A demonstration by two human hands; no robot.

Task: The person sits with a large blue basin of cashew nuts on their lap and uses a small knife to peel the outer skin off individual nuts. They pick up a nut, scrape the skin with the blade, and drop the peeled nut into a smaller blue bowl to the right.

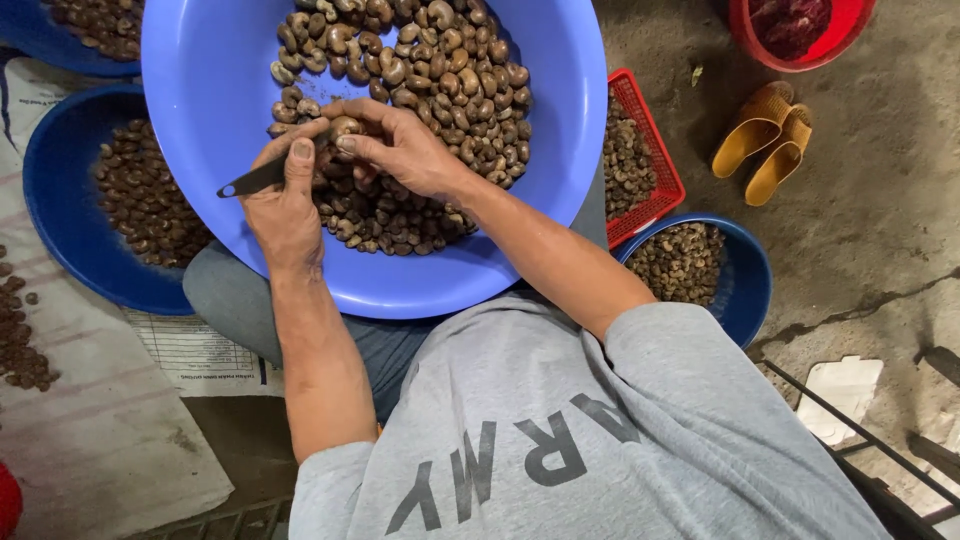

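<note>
Centre of frame, over the big light-blue basin (200, 60) on the person's lap: left hand (285, 200) is clenched round a small dark blade tool (255, 180), thumb pressed flat along its top, tip sticking out toward the left edge. Right hand (405, 150) pinches a single cashew nut (345, 126) betw thumb & fingertips, held right at the tool, just above the heap of cashews (420, 100) filling the basin's upper & middle part.

Handling, as a guess: the nut looks small, light, hard-shelled, curved, prob. a bit slick, so likely to roll or pop out of a loose pinch; best taken across its two ends w/ fingertips, leaving the belly free for the blade. Kernel inside prob. brittle, so gentle pressure.

Round about: dark-blue bowl (60, 250) w/ nuts at left, another dark-blue bowl (745, 290) at right, red mesh basket (650, 150) w/ nuts next to it, red tub (745, 30) upper right, yellow sandals (765, 140) on the concrete floor (880, 220), printed sack sheet (90, 430) lower left
</note>
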